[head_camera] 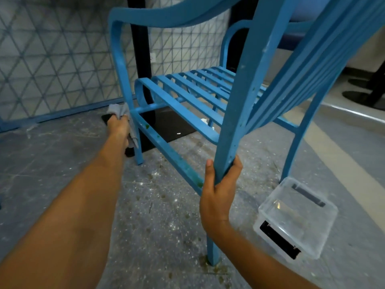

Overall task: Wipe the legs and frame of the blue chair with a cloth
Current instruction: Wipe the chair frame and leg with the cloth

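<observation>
Where speckled floor meets patterned wall, grime.

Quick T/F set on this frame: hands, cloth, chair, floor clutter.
1. The left hand presses a grey cloth against the blue chair at a far leg. True.
2. The right hand hangs free. False: its grip wraps the near leg.
3. A clear plastic container sits on the floor near the chair. True.
4. The lower side rail is spotless. False: green smears show on it.
</observation>
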